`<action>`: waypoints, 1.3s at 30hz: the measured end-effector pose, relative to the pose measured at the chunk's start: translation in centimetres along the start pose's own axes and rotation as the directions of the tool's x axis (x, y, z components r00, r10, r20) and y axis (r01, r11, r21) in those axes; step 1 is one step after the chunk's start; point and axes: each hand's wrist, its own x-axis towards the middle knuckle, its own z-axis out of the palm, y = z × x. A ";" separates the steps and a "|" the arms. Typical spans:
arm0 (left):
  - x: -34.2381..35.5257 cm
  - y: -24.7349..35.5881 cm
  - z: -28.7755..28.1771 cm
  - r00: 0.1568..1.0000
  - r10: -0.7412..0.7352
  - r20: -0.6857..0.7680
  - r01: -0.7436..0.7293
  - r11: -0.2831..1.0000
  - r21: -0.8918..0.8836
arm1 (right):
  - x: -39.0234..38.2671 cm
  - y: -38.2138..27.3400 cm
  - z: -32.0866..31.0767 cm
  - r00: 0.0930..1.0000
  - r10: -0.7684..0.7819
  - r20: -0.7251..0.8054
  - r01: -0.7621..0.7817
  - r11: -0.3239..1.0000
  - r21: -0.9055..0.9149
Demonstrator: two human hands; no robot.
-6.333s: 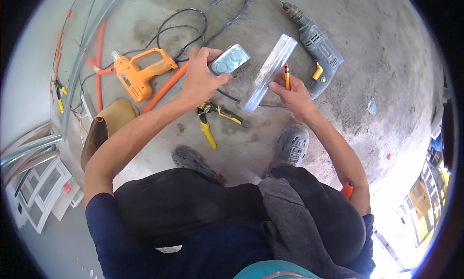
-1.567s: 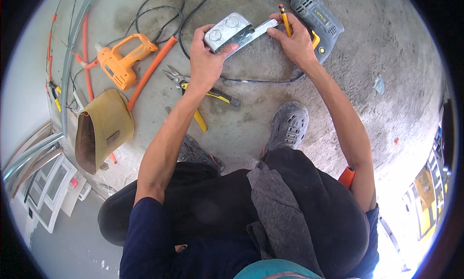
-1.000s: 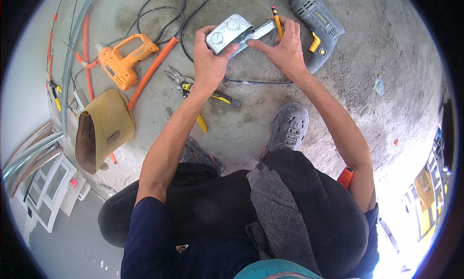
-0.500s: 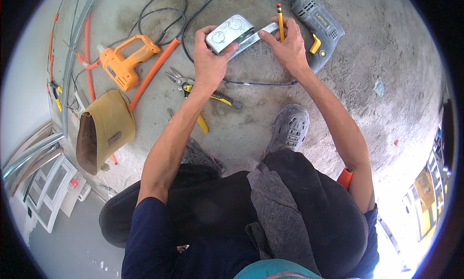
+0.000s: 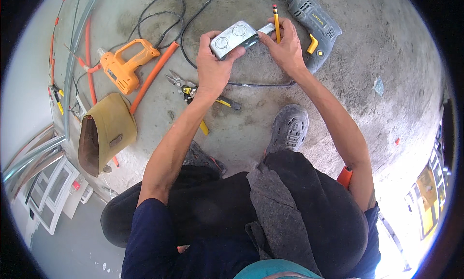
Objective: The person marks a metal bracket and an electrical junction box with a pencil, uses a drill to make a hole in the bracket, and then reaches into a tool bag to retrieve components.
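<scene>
My left hand (image 5: 216, 66) is closed round a galvanized metal box (image 5: 233, 37) with two round knockouts on its face, thumb at its lower edge. My right hand (image 5: 285, 51) grips a short metal channel strip (image 5: 265, 30), which reaches in behind the box's right side and lies against it; that end is hidden. A yellow pencil (image 5: 276, 18) stands upright between the fingers of the same hand, its eraser up. Beyond that hand lies a grey drill (image 5: 319, 26) with a yellow trigger area. Yellow-handled snips (image 5: 183, 85) lie on the floor below my left hand, partly behind the forearm.
An orange heat gun (image 5: 121, 68), orange conduit (image 5: 151, 80), black cable (image 5: 162, 1), an open khaki pouch (image 5: 108, 129) and long metal channels (image 5: 79, 56) lie leftward on the concrete floor (image 5: 362, 110). White frames (image 5: 50, 187) stand lower left. My feet are below my hands.
Since the oldest frame, my hands have risen and come together, bringing box and strip into contact. Over the last second, the box has shifted slightly right and down.
</scene>
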 end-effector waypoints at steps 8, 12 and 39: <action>-0.1 -0.6 -0.3 0.995 0.100 0.003 -0.100 0.989 0.110 | 0.1 0.0 0.1 0.999 -0.033 -0.014 0.033 0.999 0.003; -0.1 0.2 -0.3 0.992 0.127 0.019 -0.129 0.978 0.162 | 0.2 -0.6 0.0 1.000 -0.005 -0.010 0.005 0.999 0.038; 0.5 -1.0 -0.6 0.967 0.253 0.036 -0.255 0.941 0.222 | -1.9 -1.9 -5.0 0.994 -0.110 0.005 0.097 0.893 0.439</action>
